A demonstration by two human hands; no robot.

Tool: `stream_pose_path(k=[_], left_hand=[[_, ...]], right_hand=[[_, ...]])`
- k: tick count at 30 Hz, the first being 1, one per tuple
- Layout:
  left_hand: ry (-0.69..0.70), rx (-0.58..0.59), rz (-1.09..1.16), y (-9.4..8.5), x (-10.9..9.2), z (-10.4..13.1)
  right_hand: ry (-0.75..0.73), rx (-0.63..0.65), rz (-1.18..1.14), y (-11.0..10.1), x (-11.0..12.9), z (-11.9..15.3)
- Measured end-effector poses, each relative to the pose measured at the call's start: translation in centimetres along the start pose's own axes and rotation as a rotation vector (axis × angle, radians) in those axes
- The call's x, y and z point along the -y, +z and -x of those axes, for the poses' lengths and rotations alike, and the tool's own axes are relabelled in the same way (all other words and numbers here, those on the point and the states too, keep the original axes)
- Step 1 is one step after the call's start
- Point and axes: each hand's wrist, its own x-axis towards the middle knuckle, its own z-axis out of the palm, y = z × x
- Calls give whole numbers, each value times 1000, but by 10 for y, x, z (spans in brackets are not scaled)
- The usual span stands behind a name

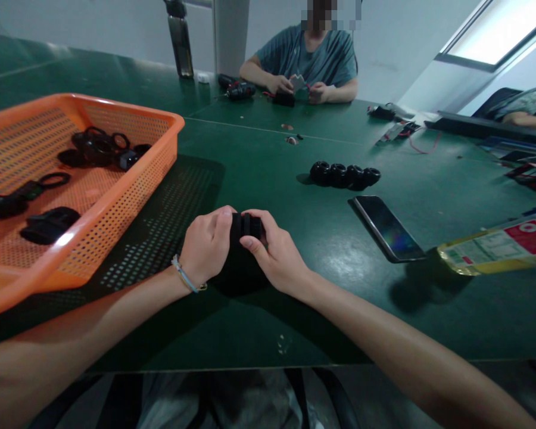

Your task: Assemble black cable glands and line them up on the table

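Both of my hands meet at a small black part (pixel 246 225) above the green table (pixel 290 333), near its front edge. My left hand (pixel 206 244) is closed round the part's left end, with a light bracelet on the wrist. From the right, my right hand (pixel 279 250) grips the other end between thumb and fingers. The fingers hide much of the part. To the left, an orange basket (pixel 129 199) holds several black parts (pixel 99 146). Beyond my right hand, several black rounded pieces (pixel 338 174) lie in a row.
A phone (pixel 386 229) and a lying bottle with yellow contents (pixel 500 244) are on the right. A tall bottle (pixel 179 42) and a power drill (pixel 240 90) stand farther back. Across the table, a person (pixel 310 59) handles small parts; another person's arm shows at far right.
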Motion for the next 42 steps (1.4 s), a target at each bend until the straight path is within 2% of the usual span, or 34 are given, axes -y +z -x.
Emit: stream_pose_path(k=[3,6,8,10,17,24,28,31,35,38,42], left_hand=[[-127,68,121,-1,-4,-4],[-268,196,235,-3,-7,-6],[-333,244,305,-3,-7,-5],[-343,219,348,-1,-5,-3],[-196,73,238,2,-4,3],[-98,49,63,-3,-7,4],[-47,-3,12,-3,-5,5],[-32,-25,-4,-2,-3,6],[-61,7,50,-1,-3,3],[-146,62,215,0,-4,-1],[-317,189,401,-1,-4,-5]], right_hand=[[-196,-7,131,-4,-10,-4],[-380,-33,249,-8,-15,-7],[-446,-28,295,-10,-16,-8],[-467,-26,316,-11,-16,-8],[-365,-66,265,-2,-13,-2],[-121,-46,97,5,1,5],[-2,-63,40,6,6,7],[-3,-42,3,5,6,6],[-51,5,-2,0,-1,2],[-119,57,39,-5,-7,-2],[-213,48,148,-8,-12,-3]])
